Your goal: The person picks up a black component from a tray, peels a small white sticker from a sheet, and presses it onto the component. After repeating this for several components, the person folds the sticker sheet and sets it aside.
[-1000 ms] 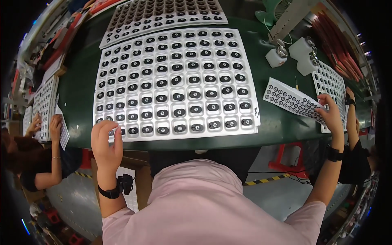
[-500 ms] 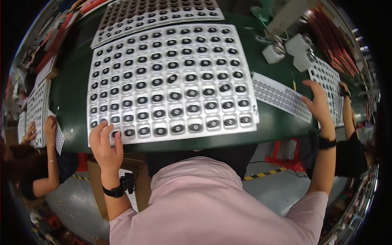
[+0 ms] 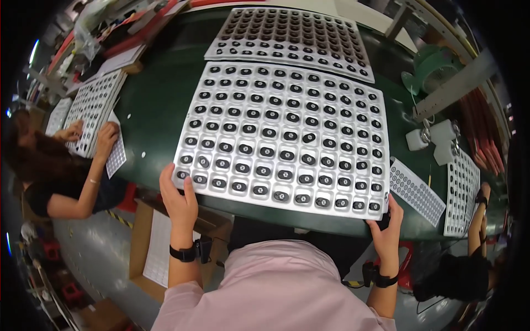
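Observation:
A large white plastic tray (image 3: 292,206) lies on the green table in front of me, its many pockets each holding a black oval piece (image 3: 290,135) with a pale round mark. My left hand (image 3: 181,201) grips the near left corner, thumb over the rim and fingers along the side edge. At the near right corner my right hand (image 3: 388,229) is closed on the tray edge, some of its fingers hidden underneath. Beyond it lies a second filled tray (image 3: 212,54), partly in shadow. Just right of the first tray is a white sheet of round grey stickers (image 3: 417,192).
A co-worker's hands (image 3: 107,135) are at a similar tray on the left; another person's arm (image 3: 479,220) is by a tray on the right. White bottles (image 3: 441,132), a green fan (image 3: 436,69) and red folders (image 3: 475,127) stand far right. A cardboard box (image 3: 142,243) is below left.
My right hand has come from over the sticker sheet to the tray's near right corner and taken hold. My left hand has shifted from the near edge to the corner. The view has turned.

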The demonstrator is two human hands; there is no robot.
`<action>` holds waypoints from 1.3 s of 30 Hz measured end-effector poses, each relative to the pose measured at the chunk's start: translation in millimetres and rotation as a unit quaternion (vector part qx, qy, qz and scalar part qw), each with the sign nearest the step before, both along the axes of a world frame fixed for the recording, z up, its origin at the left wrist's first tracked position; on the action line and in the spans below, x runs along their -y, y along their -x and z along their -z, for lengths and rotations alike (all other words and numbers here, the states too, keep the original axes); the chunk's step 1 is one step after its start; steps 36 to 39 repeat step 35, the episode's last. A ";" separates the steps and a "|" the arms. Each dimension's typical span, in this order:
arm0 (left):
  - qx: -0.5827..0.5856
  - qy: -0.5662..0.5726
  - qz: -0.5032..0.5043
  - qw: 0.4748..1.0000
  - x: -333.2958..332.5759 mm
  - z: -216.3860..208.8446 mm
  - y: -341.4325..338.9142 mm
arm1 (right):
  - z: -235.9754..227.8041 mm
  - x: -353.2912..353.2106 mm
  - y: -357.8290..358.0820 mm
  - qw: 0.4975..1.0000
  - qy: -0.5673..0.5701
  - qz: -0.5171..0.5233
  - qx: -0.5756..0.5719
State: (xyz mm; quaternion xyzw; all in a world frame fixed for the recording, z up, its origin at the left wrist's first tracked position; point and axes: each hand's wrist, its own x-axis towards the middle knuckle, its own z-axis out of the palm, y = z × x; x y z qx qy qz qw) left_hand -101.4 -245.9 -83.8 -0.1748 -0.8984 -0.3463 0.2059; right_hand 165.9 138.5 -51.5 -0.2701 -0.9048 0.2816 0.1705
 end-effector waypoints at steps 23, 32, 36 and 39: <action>0.094 0.009 0.573 0.814 -50.4 -39.6 -70.2 | 12.3 3.0 -5.9 0.989 -0.062 -0.030 -0.129; 0.066 0.269 0.585 0.763 -113.9 47.0 -76.9 | -1.4 26.7 -29.6 0.966 0.019 0.061 -0.249; 0.138 0.263 0.596 0.746 -126.8 57.0 -69.0 | -3.1 35.5 -71.0 0.979 -0.105 0.091 -0.150; 0.138 0.263 0.596 0.746 -126.8 57.0 -69.0 | -3.1 35.5 -71.0 0.979 -0.105 0.091 -0.150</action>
